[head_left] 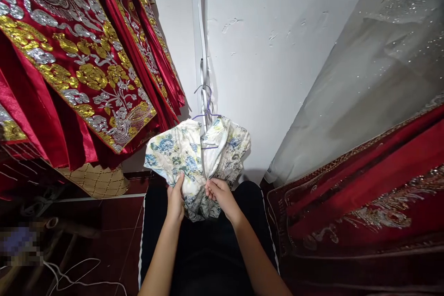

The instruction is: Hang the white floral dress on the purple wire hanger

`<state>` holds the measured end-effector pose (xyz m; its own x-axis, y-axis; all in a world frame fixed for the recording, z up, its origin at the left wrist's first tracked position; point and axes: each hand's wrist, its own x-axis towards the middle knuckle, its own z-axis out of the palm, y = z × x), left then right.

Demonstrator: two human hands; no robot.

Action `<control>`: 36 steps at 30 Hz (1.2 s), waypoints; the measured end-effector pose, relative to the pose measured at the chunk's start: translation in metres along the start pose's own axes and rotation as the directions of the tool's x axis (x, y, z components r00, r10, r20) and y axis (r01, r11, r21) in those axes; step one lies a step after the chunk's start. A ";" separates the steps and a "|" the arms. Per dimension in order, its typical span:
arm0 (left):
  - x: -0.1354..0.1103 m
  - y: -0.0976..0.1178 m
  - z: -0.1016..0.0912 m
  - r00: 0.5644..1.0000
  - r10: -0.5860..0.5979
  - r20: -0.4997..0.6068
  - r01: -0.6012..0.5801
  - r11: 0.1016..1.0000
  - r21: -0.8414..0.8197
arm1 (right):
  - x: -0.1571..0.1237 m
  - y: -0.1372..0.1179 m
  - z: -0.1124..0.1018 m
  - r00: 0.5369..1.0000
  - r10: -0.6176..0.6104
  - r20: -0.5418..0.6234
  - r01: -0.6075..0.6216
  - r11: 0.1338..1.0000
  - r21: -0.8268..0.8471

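A cream garment with blue flowers [180, 150] hangs on a purple wire hanger [207, 106] against the white wall. My left hand [175, 201] is closed on the left front edge of the floral garment. Just beside it, my right hand [219, 194] pinches the right front edge. Both hands meet near the middle of the garment, where its two front edges come together. Black trousers [204, 249] on my legs show below my arms.
Red robes with gold and silver embroidery [79, 55] hang at the left. A grey sheer cover [364, 83] and more red embroidered cloth [364, 194] fill the right. The dark red tiled floor [118, 222] holds a white cord [76, 277] at lower left.
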<state>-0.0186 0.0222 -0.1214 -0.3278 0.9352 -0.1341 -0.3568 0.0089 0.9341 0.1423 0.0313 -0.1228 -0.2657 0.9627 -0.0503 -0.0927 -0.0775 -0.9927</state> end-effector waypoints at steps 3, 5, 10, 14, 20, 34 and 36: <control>-0.007 -0.017 -0.005 0.880 0.405 -0.249 -0.260 0.848 0.462 | -0.004 0.005 -0.004 0.999 0.045 -0.002 -0.045 0.999 -0.015; -0.016 -0.032 -0.003 0.853 0.511 -0.104 -0.344 0.701 0.625 | -0.005 0.010 -0.002 0.998 0.059 0.008 -0.059 0.998 -0.013; -0.031 -0.048 0.017 0.898 0.271 0.346 -0.426 0.734 0.529 | -0.009 0.008 0.005 0.998 0.035 0.045 -0.032 0.997 -0.066; -0.024 -0.037 0.024 0.860 0.271 0.433 -0.481 0.714 0.509 | -0.002 -0.026 -0.009 0.999 -0.028 0.029 0.027 1.000 0.011; 0.005 -0.037 0.020 0.844 0.127 0.521 -0.454 0.687 0.567 | 0.053 -0.131 -0.014 0.969 -0.196 -0.150 0.218 0.965 0.148; 0.032 0.154 0.078 0.419 0.519 0.745 -0.908 0.253 0.335 | 0.039 -0.142 0.010 0.893 -0.417 -0.171 0.415 0.908 -0.050; 0.030 0.160 0.088 0.369 0.546 0.752 -0.927 0.158 0.340 | 0.045 -0.133 0.011 0.854 -0.468 -0.228 0.462 0.883 -0.080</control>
<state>-0.0085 0.0823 0.0526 0.3423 0.6165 0.7090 0.5452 -0.7449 0.3845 0.1320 0.0819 0.0078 0.0356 0.9175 0.3962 -0.1277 0.3974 -0.9087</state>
